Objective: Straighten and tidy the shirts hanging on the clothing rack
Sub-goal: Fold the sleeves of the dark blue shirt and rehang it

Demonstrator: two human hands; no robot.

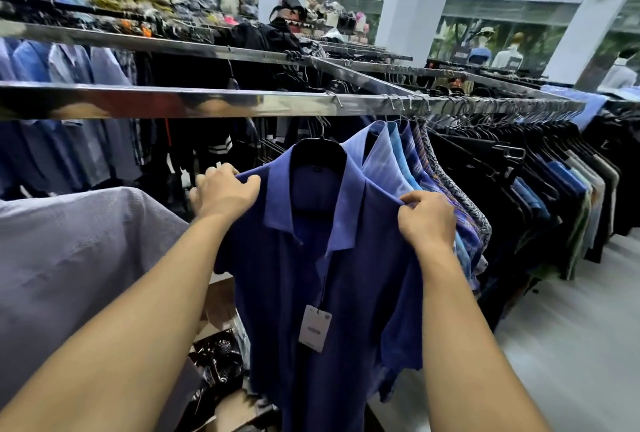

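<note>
A dark blue polo shirt (346, 293) with a lighter blue collar hangs on a black hanger (318, 151) from the chrome rack rail (207, 102). A white price tag (314, 333) dangles from its placket. My left hand (225, 192) grips the shirt's left shoulder, and my right hand (426, 216) pinches its right shoulder. Just behind it hang several blue and patterned shirts (408, 168), then a long row of dark shirts (519, 189) packed along the rail to the right.
A pale grey shirt (69, 258) fills the lower left. Cardboard and shiny black bags (218, 362) lie on the floor under the rack. A second rail (173, 45) with more shirts runs behind. Pale floor (571, 345) lies open on the right.
</note>
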